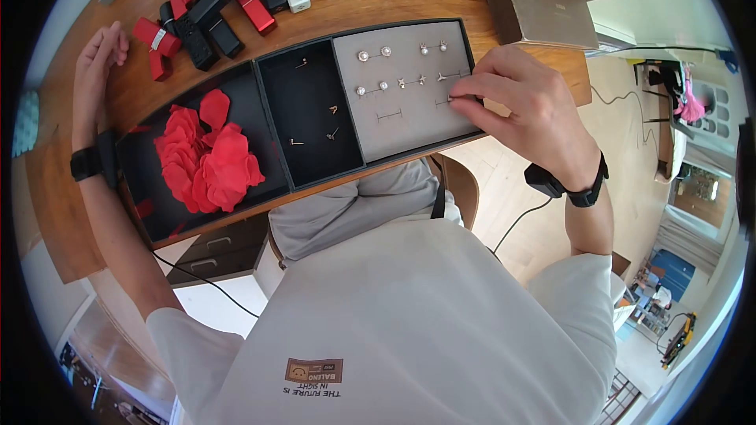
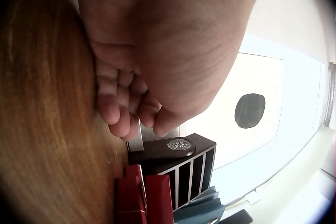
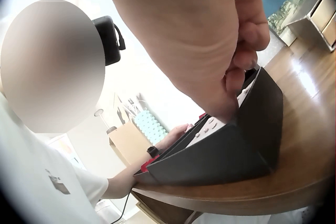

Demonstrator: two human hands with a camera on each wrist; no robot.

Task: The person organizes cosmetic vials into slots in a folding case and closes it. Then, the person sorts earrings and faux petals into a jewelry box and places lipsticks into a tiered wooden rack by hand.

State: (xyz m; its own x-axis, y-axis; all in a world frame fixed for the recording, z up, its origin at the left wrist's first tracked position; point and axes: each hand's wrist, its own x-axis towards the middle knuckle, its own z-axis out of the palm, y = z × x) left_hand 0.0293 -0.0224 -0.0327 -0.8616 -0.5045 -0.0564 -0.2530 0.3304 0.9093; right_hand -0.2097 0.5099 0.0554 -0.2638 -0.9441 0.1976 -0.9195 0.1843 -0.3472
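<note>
A black box point(image 1: 295, 187) lies on the table, divided into three compartments. Its right one holds a grey pad point(image 1: 409, 127) with several pairs of stud earrings point(image 1: 363, 56) set along short slits. My right hand point(image 1: 528, 102) is over the pad's right edge, thumb and index finger pinching a small earring, mostly hidden by the fingertips, at a lower slit. A few loose earrings point(image 1: 331, 134) lie in the black middle compartment. Red petals point(image 1: 209, 161) fill part of the left compartment. My left hand point(image 1: 102, 59) rests on the table beyond the box's left end, fingers loosely curled.
Lipsticks and small red, black and white cases point(image 1: 256, 12) are heaped behind the box. A brown carton point(image 1: 535, 0) stands at the back right. In the left wrist view, a dark slotted holder point(image 2: 189, 166) stands past the left hand.
</note>
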